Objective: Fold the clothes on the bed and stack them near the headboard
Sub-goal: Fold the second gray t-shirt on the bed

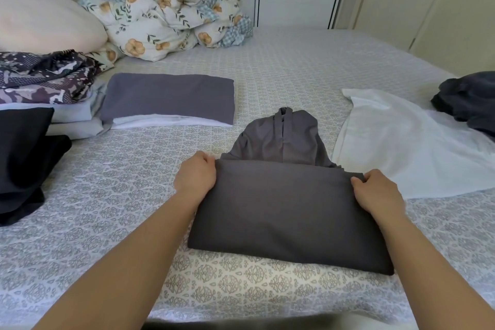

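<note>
Hoodie [284, 211] crosswise, hood away, corners in hands [197, 175]

two bare forearms reach in from the bottom edge, sleeveless as far as visible; left hand [196, 176] and right hand [376, 191] wear nothing.

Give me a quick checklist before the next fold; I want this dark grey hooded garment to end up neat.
1. Left hand grips the dark grey hooded garment's folded edge: ok.
2. Right hand grips the opposite corner: ok.
3. Folded lower panel lies flat: ok.
4. Hood tucked in: not ok, it sticks out beyond the fold.
5. Spread white shirt clear of the garment: cannot tell, edges nearly meet.
</note>
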